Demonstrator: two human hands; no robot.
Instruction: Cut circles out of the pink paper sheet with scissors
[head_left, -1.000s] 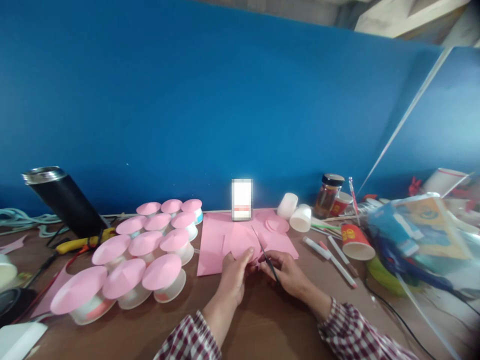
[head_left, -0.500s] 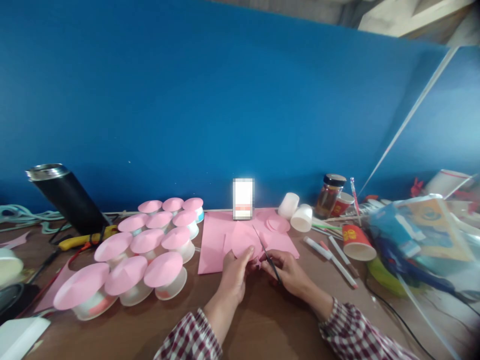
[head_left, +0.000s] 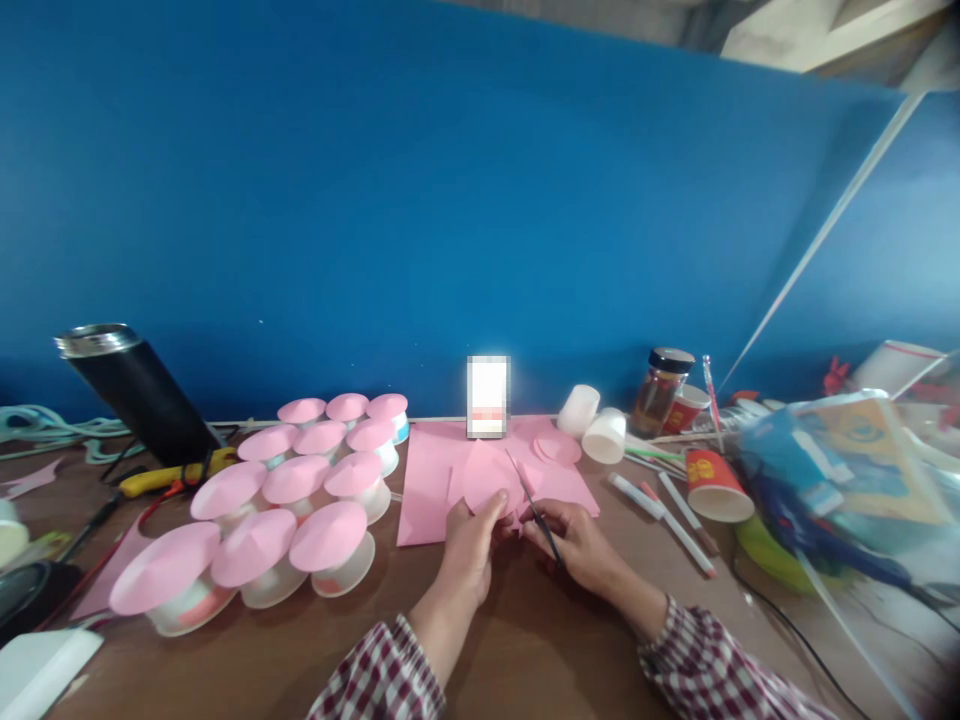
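My left hand [head_left: 472, 545] grips a pink paper piece [head_left: 487, 482] by its lower edge, thumb on top. My right hand [head_left: 574, 540] is closed around dark scissors [head_left: 541, 518], whose blades point up and left beside the paper's right edge. Beneath and behind lie larger pink sheets [head_left: 424, 490]. Small pink discs [head_left: 557, 447] rest on the sheets' right part. To the left stand several cups topped with pink paper cones [head_left: 330, 537]. How far the blades are apart is too small to tell.
Two white cups [head_left: 604, 436] lie right of the sheets, near a dark-lidded jar [head_left: 660, 395]. Further right are markers [head_left: 686, 538], a red cup [head_left: 716, 487] and a cluttered plastic bag [head_left: 847, 480]. A black flask [head_left: 146, 395] leans at the left. A blue partition [head_left: 480, 200] rises behind.
The whole view has shifted very slightly. Both hands, the paper piece and the scissors hold nearly the same positions.
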